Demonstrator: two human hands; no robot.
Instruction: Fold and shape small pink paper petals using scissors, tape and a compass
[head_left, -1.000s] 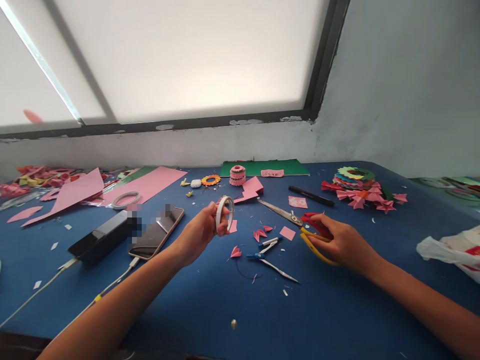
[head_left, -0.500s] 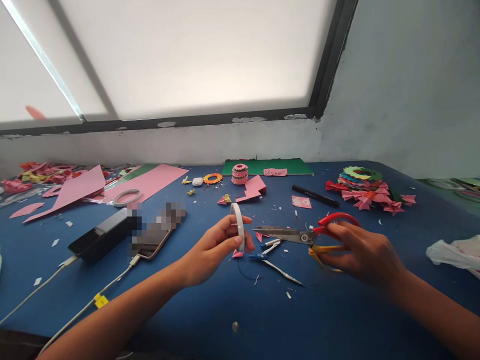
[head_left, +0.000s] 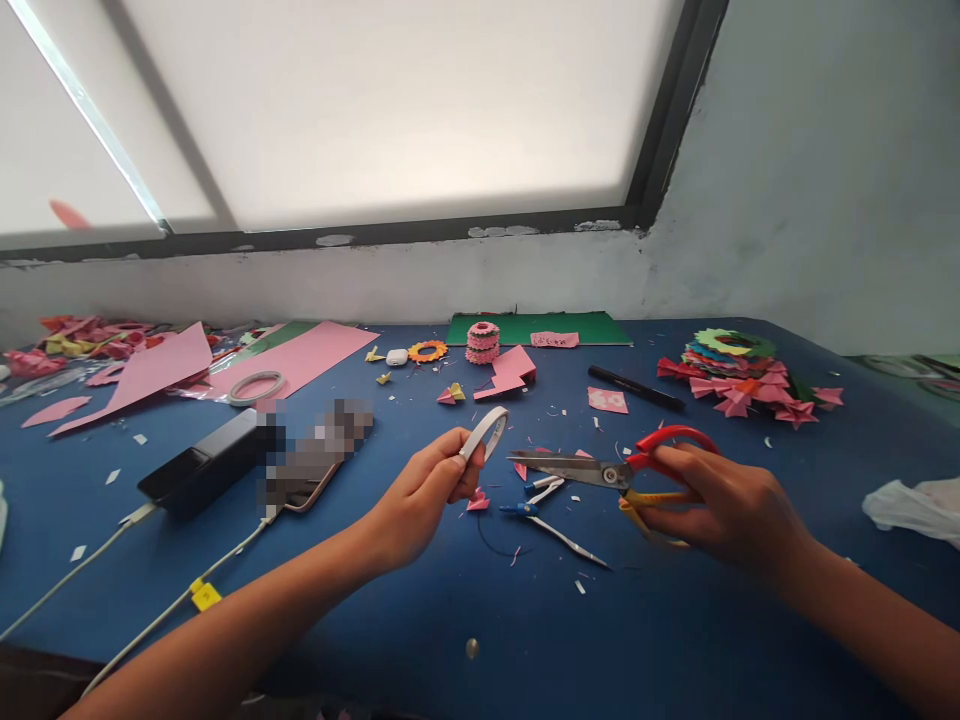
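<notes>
A narrow roll of white tape [head_left: 484,434] is pinched between the fingers and thumb of my left hand [head_left: 429,488], tilted with its ring leaning right. My right hand [head_left: 724,505] grips scissors [head_left: 574,467] with one red and one yellow handle. Their blades point left towards the tape roll, apart from it. Beneath the blade tips, a blue and white drawing compass [head_left: 551,525] lies on the blue table [head_left: 585,650]. Close under my left fingers sits a small pink folded paper piece [head_left: 478,499].
At the left lie a black device [head_left: 206,460], a phone [head_left: 311,487] with cables, pink sheets [head_left: 330,350] and another tape roll [head_left: 256,388]. Further back are stacked pink paper rings [head_left: 482,343] and a green board [head_left: 600,328]. A black pen [head_left: 636,388] and a paper flower pile [head_left: 742,385] are at right.
My left hand has turned the tape roll from nearly upright to a slant, its top moving right, and the fingers have curled in. The scissors stay almost where they were.
</notes>
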